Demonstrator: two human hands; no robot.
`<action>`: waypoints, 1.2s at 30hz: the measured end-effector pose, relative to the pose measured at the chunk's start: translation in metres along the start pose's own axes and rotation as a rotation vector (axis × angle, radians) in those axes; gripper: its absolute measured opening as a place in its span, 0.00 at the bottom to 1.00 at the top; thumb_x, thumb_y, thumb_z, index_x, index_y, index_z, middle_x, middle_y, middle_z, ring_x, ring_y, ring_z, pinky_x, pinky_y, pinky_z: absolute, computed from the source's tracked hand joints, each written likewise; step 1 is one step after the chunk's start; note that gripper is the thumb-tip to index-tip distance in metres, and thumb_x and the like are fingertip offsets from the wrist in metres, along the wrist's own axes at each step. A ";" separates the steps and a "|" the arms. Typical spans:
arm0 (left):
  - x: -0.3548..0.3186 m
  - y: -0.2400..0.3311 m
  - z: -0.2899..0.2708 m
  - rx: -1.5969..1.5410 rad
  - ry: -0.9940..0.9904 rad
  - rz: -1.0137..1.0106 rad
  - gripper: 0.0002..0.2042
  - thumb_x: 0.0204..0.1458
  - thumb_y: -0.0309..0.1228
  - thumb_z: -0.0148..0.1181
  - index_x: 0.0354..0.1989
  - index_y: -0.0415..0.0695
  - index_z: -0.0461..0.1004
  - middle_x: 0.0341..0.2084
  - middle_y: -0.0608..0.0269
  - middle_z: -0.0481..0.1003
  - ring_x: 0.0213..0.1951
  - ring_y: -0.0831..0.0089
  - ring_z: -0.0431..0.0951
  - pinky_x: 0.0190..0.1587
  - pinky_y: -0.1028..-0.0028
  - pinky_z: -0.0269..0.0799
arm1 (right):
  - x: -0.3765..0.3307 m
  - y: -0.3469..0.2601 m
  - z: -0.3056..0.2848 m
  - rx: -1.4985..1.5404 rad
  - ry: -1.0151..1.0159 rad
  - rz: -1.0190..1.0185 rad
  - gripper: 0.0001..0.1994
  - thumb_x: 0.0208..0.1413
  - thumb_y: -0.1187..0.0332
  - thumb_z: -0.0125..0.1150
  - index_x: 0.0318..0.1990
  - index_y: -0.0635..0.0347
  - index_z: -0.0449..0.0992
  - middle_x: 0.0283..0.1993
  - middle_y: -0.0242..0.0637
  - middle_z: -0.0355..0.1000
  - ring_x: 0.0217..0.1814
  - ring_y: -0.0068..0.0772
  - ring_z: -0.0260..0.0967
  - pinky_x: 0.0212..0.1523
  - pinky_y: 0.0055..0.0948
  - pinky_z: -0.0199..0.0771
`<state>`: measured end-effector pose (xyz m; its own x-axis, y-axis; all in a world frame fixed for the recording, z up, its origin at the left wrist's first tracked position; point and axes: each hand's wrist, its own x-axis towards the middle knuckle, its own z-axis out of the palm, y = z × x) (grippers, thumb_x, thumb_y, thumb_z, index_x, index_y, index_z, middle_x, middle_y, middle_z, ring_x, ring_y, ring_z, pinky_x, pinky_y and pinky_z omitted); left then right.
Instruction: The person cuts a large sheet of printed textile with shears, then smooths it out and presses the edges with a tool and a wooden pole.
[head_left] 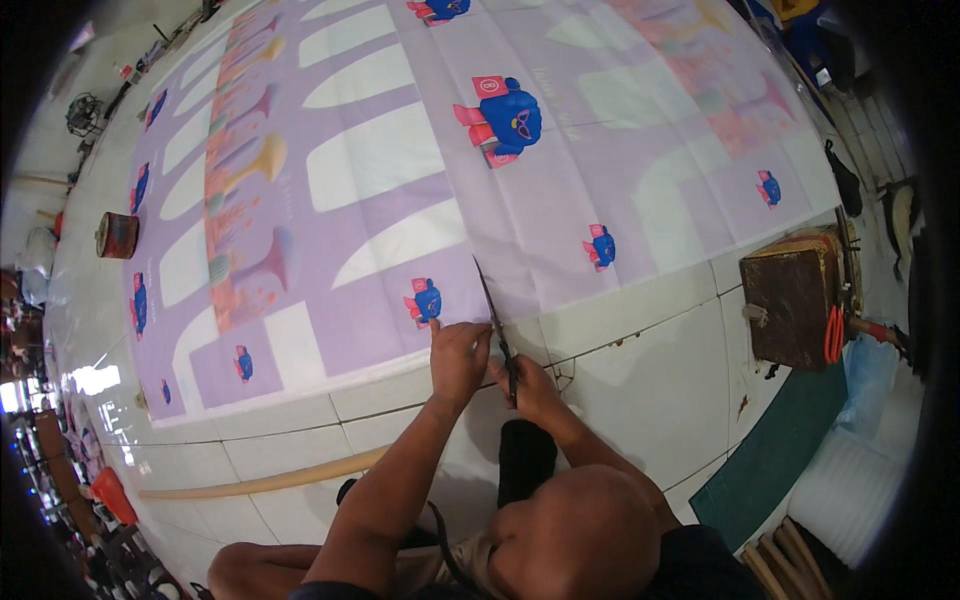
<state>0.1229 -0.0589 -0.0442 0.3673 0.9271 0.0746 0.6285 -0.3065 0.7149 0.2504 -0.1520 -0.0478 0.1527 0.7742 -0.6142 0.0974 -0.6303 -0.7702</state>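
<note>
A large sheet of lilac printed fabric (365, 345) lies spread over white tiles, with white arch shapes and small blue-and-pink cartoon figures on it. At its near edge my left hand (460, 358) is closed, fingertips pinching the fabric just left of the scissors. My right hand (532, 390) grips a pair of dark scissors (500, 335), its fingers wrapped round the handles. The long blades point away from me, along the line where the left part of the fabric meets a paler, creased right part. How far the blades are parted is hard to make out.
A round rusty tin (118, 235) stands on the fabric's left edge. An old brown box (790, 300) sits at the right, with orange-handled scissors (834, 333) beside it. Near my legs lie a long wooden strip (270, 482) and a dark green mat (775, 455).
</note>
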 end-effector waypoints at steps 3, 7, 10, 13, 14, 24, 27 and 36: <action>-0.001 -0.001 -0.001 0.036 0.001 0.035 0.04 0.52 0.26 0.62 0.34 0.46 0.81 0.30 0.60 0.78 0.41 0.57 0.77 0.64 0.42 0.55 | -0.003 -0.002 -0.003 0.094 -0.077 0.055 0.30 0.59 0.40 0.58 0.30 0.66 0.70 0.25 0.41 0.70 0.30 0.37 0.69 0.35 0.39 0.68; -0.003 -0.002 -0.001 -0.016 0.025 0.034 0.07 0.51 0.26 0.62 0.38 0.44 0.79 0.34 0.58 0.77 0.41 0.55 0.76 0.65 0.41 0.54 | 0.001 0.002 -0.002 0.061 -0.062 -0.001 0.30 0.59 0.40 0.58 0.30 0.66 0.71 0.25 0.40 0.69 0.31 0.35 0.68 0.35 0.37 0.67; -0.007 -0.008 -0.008 -0.057 -0.017 0.001 0.12 0.49 0.25 0.62 0.43 0.43 0.77 0.40 0.55 0.75 0.45 0.54 0.74 0.66 0.41 0.53 | 0.004 -0.007 0.006 0.095 -0.032 -0.058 0.26 0.60 0.44 0.60 0.30 0.62 0.68 0.21 0.32 0.64 0.22 0.25 0.63 0.25 0.28 0.64; -0.004 -0.006 -0.008 -0.069 -0.081 0.043 0.15 0.46 0.25 0.63 0.45 0.41 0.76 0.44 0.52 0.72 0.50 0.53 0.72 0.66 0.42 0.52 | 0.007 -0.006 0.005 0.132 0.021 -0.097 0.25 0.60 0.45 0.61 0.29 0.59 0.66 0.18 0.28 0.62 0.18 0.21 0.62 0.20 0.24 0.63; -0.002 -0.004 -0.006 -0.070 -0.102 0.070 0.16 0.45 0.25 0.63 0.46 0.40 0.76 0.45 0.51 0.71 0.51 0.53 0.71 0.67 0.42 0.52 | 0.009 -0.004 0.002 0.139 0.041 -0.105 0.25 0.60 0.45 0.61 0.29 0.59 0.67 0.18 0.28 0.62 0.17 0.21 0.62 0.20 0.24 0.63; -0.013 -0.005 -0.011 0.279 -0.211 0.266 0.25 0.46 0.30 0.61 0.55 0.37 0.71 0.49 0.53 0.70 0.54 0.55 0.69 0.64 0.53 0.58 | 0.002 -0.024 0.002 0.115 0.039 -0.063 0.24 0.59 0.47 0.63 0.27 0.61 0.68 0.17 0.29 0.64 0.16 0.20 0.63 0.18 0.24 0.62; -0.018 -0.006 -0.016 0.333 -0.231 0.244 0.24 0.48 0.31 0.59 0.55 0.37 0.70 0.49 0.54 0.70 0.55 0.56 0.68 0.63 0.57 0.60 | 0.000 -0.030 0.007 0.149 0.027 -0.066 0.25 0.59 0.46 0.63 0.27 0.61 0.68 0.17 0.29 0.64 0.16 0.20 0.63 0.18 0.24 0.62; -0.019 -0.009 -0.013 0.395 -0.291 0.248 0.23 0.49 0.32 0.57 0.55 0.38 0.69 0.48 0.54 0.70 0.54 0.56 0.69 0.62 0.58 0.61 | 0.040 -0.035 0.002 0.021 0.033 -0.116 0.31 0.58 0.39 0.59 0.30 0.67 0.72 0.23 0.40 0.71 0.26 0.35 0.70 0.30 0.35 0.69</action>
<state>0.1016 -0.0706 -0.0431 0.6766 0.7358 -0.0277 0.6877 -0.6180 0.3809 0.2515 -0.0991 -0.0456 0.1742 0.8393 -0.5150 0.0961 -0.5350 -0.8394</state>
